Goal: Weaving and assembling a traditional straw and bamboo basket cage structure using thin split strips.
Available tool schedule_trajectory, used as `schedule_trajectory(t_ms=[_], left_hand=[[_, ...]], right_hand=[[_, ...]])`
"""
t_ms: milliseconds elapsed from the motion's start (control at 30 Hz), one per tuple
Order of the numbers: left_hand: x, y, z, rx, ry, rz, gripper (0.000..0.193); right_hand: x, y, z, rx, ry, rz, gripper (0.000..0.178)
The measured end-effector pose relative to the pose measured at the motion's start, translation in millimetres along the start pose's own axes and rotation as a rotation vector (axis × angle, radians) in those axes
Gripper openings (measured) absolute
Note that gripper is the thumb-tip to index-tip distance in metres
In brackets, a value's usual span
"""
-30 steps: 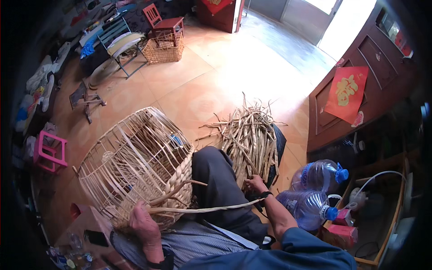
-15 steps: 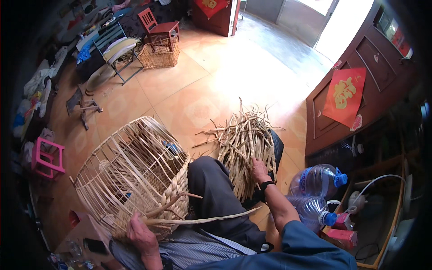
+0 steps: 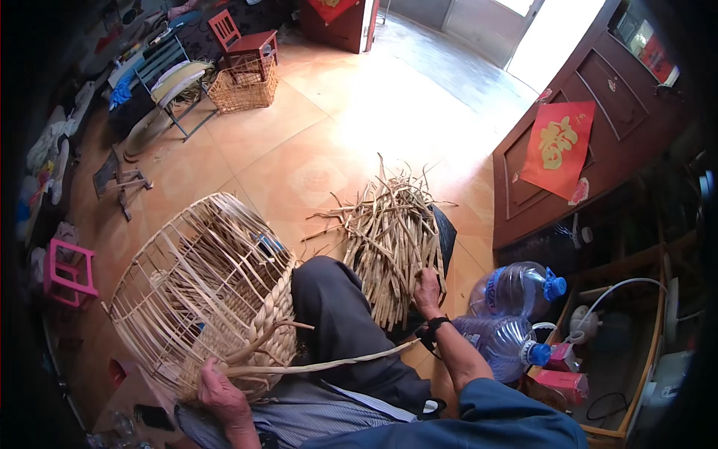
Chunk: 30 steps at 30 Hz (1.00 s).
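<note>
Seated, one dark-trousered knee [image 3: 336,314] raised in the middle of the view. Left hand [image 3: 218,393] low at bottom left, fingers clenched on the woven rim of a half-made cane basket [image 3: 198,288]; basket lying tilted against the knee, open ribs fanning up and to the left, tightly plaited band nearest the hand. One long loose strip [image 3: 329,365] running from that rim across the lap toward the right wrist.

Right hand [image 3: 428,288] stretched forward, palm down on the near edge of a pile of split cane strips [image 3: 393,239] on the tiled floor [image 3: 314,142]. Fingers curled into the strips, probably pinching one, though not clear from this angle. Dark band on the wrist.

Two clear water bottles with blue caps [image 3: 516,288] lying on their sides just right of the pile, near the right forearm. Wooden cabinet with a red paper square [image 3: 557,146] further right. Small pink stool [image 3: 69,273] at far left, well apart. Square wicker basket [image 3: 243,86] under a small red chair at the top, beside a folding chair.
</note>
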<state>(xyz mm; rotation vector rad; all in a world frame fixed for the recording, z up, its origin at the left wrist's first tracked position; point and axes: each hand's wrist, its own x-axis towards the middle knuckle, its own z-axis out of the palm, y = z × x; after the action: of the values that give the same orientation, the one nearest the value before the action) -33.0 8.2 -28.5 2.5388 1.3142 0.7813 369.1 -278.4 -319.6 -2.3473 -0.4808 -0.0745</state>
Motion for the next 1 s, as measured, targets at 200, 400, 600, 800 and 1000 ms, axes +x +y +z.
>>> schedule_trajectory(t_ms=[200,400,600,800,1000], left_hand=[[0,0,1,-0.005,0.001,-0.015,0.025],[2,2,1,-0.008,0.014,0.004,0.024],[3,4,-1,0.018,0.004,-0.01,0.024],[0,1,2,0.015,-0.034,0.005,0.023],[-1,0,0,-0.1,0.011,0.058,0.018]], right_hand=[[-21,47,-23,0.009,-0.053,0.151,0.029],[9,82,-35,-0.134,-0.043,0.695,0.045],[23,75,-30,-0.012,-0.065,0.599,0.028],[4,0,-30,0.103,-0.047,0.336,0.033],[-42,-49,-28,0.12,-0.603,-0.08,0.051]])
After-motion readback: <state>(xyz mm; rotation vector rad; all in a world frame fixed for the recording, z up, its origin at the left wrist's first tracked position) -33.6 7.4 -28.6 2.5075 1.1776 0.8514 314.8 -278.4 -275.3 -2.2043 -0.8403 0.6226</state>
